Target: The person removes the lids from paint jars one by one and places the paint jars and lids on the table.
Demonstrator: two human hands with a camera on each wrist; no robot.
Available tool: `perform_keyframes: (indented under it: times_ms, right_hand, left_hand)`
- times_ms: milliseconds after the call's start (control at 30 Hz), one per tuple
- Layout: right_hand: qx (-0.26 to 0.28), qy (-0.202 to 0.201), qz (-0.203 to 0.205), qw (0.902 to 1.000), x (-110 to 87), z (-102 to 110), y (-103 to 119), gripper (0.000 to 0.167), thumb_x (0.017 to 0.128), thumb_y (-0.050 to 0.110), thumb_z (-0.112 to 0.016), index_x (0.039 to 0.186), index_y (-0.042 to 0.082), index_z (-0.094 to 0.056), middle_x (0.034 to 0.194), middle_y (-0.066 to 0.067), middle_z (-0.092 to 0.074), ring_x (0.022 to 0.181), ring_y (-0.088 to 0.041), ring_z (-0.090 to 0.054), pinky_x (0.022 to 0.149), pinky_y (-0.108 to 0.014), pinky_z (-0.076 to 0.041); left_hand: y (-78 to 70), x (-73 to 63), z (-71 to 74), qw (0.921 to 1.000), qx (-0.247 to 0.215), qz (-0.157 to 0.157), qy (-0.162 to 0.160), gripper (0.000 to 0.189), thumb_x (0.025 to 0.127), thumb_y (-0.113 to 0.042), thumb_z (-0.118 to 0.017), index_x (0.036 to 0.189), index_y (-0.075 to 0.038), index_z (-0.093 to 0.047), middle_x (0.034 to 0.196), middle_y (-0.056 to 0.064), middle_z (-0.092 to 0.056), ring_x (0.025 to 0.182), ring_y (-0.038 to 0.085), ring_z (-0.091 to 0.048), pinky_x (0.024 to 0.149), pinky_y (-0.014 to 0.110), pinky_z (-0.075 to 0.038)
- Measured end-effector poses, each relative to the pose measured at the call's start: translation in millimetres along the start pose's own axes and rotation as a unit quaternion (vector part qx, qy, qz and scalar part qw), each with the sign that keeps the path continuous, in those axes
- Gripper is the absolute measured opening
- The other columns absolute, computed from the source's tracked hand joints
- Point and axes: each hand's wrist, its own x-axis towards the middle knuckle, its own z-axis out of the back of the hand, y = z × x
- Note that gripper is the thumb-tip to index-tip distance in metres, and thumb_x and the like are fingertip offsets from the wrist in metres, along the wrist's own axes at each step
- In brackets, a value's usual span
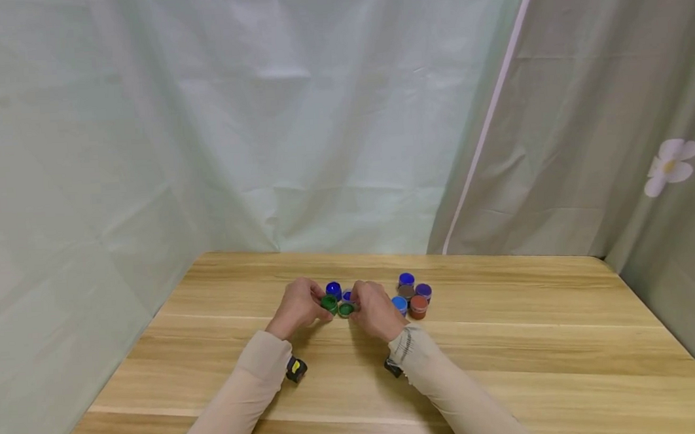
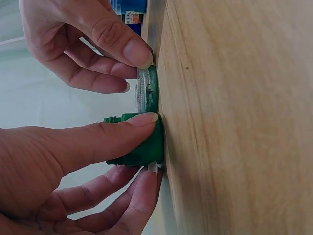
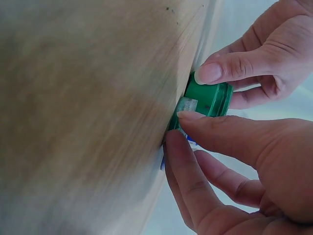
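My left hand (image 1: 300, 303) pinches a small green paint jar (image 2: 142, 142) between thumb and fingertips. The jar stands uncapped on the table, its threaded neck showing in the left wrist view. Close beside it, my right hand (image 1: 378, 309) holds the edge of a clear ridged lid (image 2: 147, 90) with green paint inside, lying flat on the wood. Just behind these are an uncapped blue paint jar (image 1: 333, 290) and a lid with blue paint (image 1: 348, 296), partly hidden by the right fingers.
To the right of my right hand stands a cluster of several paint jars, among them a reddish-brown one (image 1: 419, 307), a light blue one (image 1: 399, 305) and a purple one (image 1: 424, 291). Pale curtains (image 1: 330, 113) hang behind the wooden table (image 1: 537, 338).
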Motion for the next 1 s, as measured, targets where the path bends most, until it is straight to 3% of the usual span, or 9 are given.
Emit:
perform_keyframes:
  times_ms: [267, 533, 800, 1000]
  right_hand:
    - [0.009, -0.001, 0.004, 1.0000, -0.8, 2.0, 0.4, 0.026, 0.084, 0.000, -0.080, 0.106, -0.001, -0.065, 0.097, -0.011, -0.069, 0.082, -0.016, -0.059, 0.069, -0.030, -0.054]
    - [0.015, -0.001, 0.005, 0.9999, -1.2, 2.7, -0.2, 0.028, 0.083, -0.001, -0.081, 0.106, -0.001, -0.065, 0.100, -0.013, -0.069, 0.085, -0.018, -0.062, 0.072, -0.032, -0.057]
    - [0.023, 0.018, -0.001, 0.9996, -1.7, 5.8, -0.2, 0.030, 0.084, 0.002, -0.081, 0.109, 0.000, -0.064, 0.100, -0.013, -0.069, 0.085, -0.018, -0.063, 0.071, -0.032, -0.057]
    - [0.017, 0.026, -0.005, 0.9995, -2.6, 9.5, 0.0, 0.031, 0.085, 0.005, -0.082, 0.110, 0.001, -0.064, 0.097, -0.010, -0.067, 0.082, -0.018, -0.061, 0.069, -0.031, -0.055]
  left_hand:
    - [2.2, 1.6, -1.5, 1.0000, 0.001, 0.002, 0.002, 0.038, 0.071, 0.002, -0.090, 0.103, 0.003, -0.069, 0.094, 0.013, -0.070, 0.084, 0.021, -0.064, 0.072, 0.031, -0.056]
    - [3.6, 2.0, -0.4, 1.0000, 0.000, -0.005, 0.008, 0.037, 0.070, 0.002, -0.090, 0.101, 0.003, -0.071, 0.093, 0.012, -0.070, 0.083, 0.021, -0.064, 0.070, 0.030, -0.055]
    - [2.1, 0.1, 4.3, 0.9996, 0.006, -0.004, 0.026, 0.037, 0.069, 0.002, -0.091, 0.100, 0.003, -0.071, 0.093, 0.012, -0.070, 0.084, 0.020, -0.064, 0.069, 0.029, -0.055]
    - [-3.4, -3.6, 12.5, 0.9987, 0.026, 0.013, 0.042, 0.042, 0.073, 0.003, -0.087, 0.110, 0.004, -0.069, 0.102, 0.015, -0.071, 0.089, 0.024, -0.066, 0.075, 0.034, -0.058]
